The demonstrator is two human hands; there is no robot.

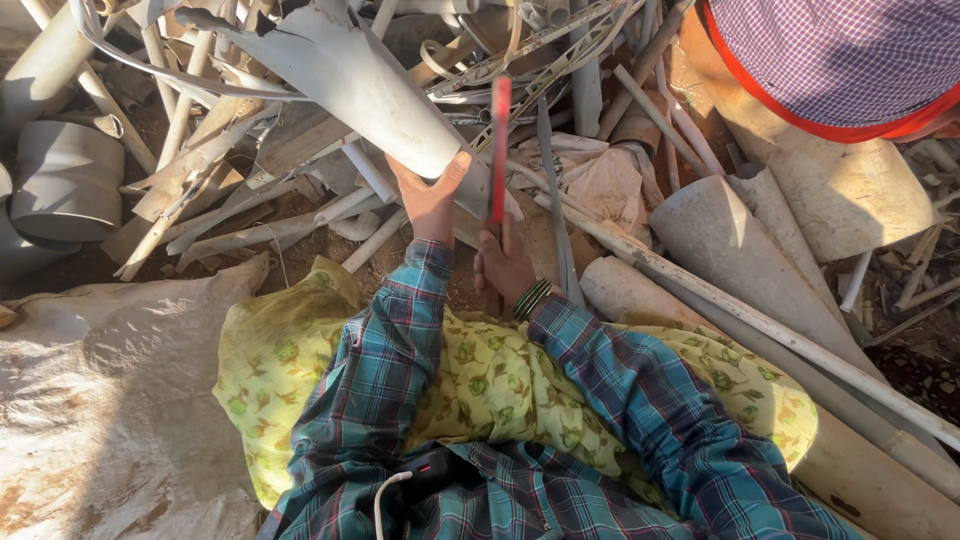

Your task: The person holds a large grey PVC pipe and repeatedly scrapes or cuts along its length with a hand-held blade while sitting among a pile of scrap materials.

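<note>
My left hand (428, 196) grips the broken end of a wide white plastic pipe (352, 80) that slants up to the left. My right hand (503, 266), with green bangles at the wrist, is closed on the handle of a red flat tool (499, 140) that stands upright just right of the pipe's end. Both sleeves are blue-green plaid. A yellow flowered cloth (500, 385) covers my lap.
A heap of broken white and grey pipes (200, 170) fills the far side. Large pale pipe pieces (730, 250) lie to the right. A grey sack (100, 400) lies on the left. Another person in checked cloth (840, 60) is at top right.
</note>
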